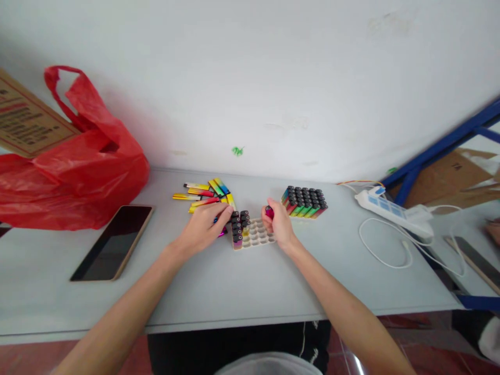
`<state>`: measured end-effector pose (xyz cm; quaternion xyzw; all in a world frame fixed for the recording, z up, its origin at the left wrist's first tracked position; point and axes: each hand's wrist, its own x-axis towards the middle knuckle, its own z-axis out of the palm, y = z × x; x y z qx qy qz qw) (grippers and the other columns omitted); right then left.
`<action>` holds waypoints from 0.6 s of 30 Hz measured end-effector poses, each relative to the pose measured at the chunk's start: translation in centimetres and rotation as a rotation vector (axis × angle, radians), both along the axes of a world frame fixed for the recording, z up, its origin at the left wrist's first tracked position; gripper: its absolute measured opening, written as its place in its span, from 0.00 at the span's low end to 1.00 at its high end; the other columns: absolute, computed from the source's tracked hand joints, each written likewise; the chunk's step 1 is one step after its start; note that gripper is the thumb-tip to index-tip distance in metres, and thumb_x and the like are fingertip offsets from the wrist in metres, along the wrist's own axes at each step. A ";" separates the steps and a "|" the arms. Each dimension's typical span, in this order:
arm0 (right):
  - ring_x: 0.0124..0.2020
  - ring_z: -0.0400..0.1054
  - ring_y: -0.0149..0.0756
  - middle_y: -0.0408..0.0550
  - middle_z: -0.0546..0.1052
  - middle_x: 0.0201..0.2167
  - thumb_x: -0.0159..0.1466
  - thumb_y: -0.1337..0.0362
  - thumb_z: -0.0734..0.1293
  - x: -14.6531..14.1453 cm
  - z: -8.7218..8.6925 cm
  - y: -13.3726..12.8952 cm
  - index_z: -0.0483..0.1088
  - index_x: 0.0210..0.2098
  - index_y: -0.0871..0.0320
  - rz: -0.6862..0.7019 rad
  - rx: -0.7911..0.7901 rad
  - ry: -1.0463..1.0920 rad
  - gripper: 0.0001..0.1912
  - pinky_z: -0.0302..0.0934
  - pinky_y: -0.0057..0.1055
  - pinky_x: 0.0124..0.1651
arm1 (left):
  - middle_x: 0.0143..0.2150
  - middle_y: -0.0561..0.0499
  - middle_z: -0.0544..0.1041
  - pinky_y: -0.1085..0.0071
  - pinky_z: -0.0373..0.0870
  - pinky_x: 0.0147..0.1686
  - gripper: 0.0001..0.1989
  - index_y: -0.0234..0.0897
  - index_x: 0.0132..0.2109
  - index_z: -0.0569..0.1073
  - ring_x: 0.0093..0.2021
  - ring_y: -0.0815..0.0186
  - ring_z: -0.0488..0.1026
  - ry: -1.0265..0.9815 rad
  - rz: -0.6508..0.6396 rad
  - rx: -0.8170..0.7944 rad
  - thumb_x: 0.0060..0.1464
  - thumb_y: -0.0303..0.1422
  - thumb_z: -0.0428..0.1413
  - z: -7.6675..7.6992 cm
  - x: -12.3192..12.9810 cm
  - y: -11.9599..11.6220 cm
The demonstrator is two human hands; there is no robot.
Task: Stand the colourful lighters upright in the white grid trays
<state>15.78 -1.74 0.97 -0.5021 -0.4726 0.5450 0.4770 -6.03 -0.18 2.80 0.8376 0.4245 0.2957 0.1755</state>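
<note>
I have the pale tray [258, 237] with round pockets square below my view on the grey tabletop [219, 297], and I take every place from it. Over the tray's right end, my right hand [278, 221] has its fingers curled round a magenta stick [269, 211], a dark end showing at the top of the fist. My left hand [207, 223] is at the tray's left edge, palm down over some of the loose colored sticks [201, 192]; its fingertips reach beside the black caps, and from here I can't tell whether they are gripping anything. That pile spreads leftward and beyond the tray, mostly yellow with red and blue parts. Black-capped sticks [236, 226] stand in the tray's left-end pockets, while many of the pockets I see toward its right are bare. Just beyond the tray, to its right, I see a tight upright block of black-capped sticks [304, 200]. Well to the tray's left lies a dark-screened phone [113, 242], and farther left a red plastic bag [101, 172]. Well to the tray's right I have a white power strip [394, 211] with a looped white cable.
</note>
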 end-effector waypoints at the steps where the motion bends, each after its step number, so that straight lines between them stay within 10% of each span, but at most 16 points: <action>1: 0.15 0.44 0.27 0.38 0.51 0.12 0.69 0.46 0.55 -0.1 0.0 -0.1 0.50 0.14 0.53 0.007 0.009 -0.021 0.31 0.40 0.29 0.21 | 0.26 0.53 0.70 0.68 0.59 0.33 0.22 0.39 0.30 0.68 0.29 0.65 0.68 0.008 0.005 0.006 0.73 0.40 0.44 0.1 -0.1 0.1; 18: 0.16 0.51 0.28 0.38 0.56 0.11 0.70 0.46 0.53 -0.3 0.1 -0.5 0.55 0.15 0.54 -0.022 0.002 -0.148 0.31 0.46 0.29 0.24 | 0.23 0.54 0.69 0.69 0.60 0.30 0.22 0.40 0.29 0.67 0.24 0.66 0.65 0.008 0.034 -0.019 0.71 0.42 0.44 0.7 0.2 -0.6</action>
